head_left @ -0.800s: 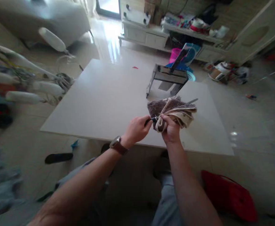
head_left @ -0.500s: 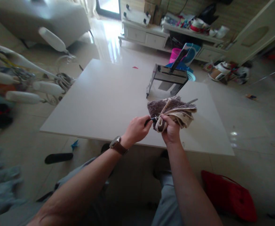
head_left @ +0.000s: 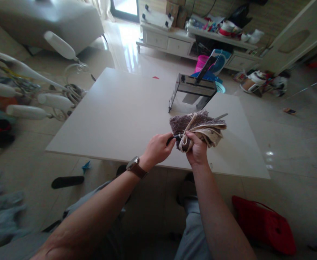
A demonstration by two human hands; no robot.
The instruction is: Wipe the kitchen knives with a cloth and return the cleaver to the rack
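Observation:
My left hand (head_left: 161, 146) is closed around the black handle of a knife (head_left: 222, 116), whose grey blade tip pokes out past the far right side of a cloth. That cloth (head_left: 184, 123), brown and beige and folded over, wraps the middle of the blade and hides it. With thumb on top, my right hand (head_left: 198, 150) grips the cloth from below, close to the handle. Both hands are above the near edge of a white table (head_left: 106, 115). Just beyond the cloth, a knife block (head_left: 196, 85) with a black handle sticking up stands on the table.
A small red piece (head_left: 155, 77) lies near the table's far edge. On the left, a white lamp-like fixture (head_left: 59, 45) crowds the table side. A red bag (head_left: 264, 225) rests on the floor at right. Behind are a pink basket (head_left: 201, 63) and a white cabinet (head_left: 166, 41).

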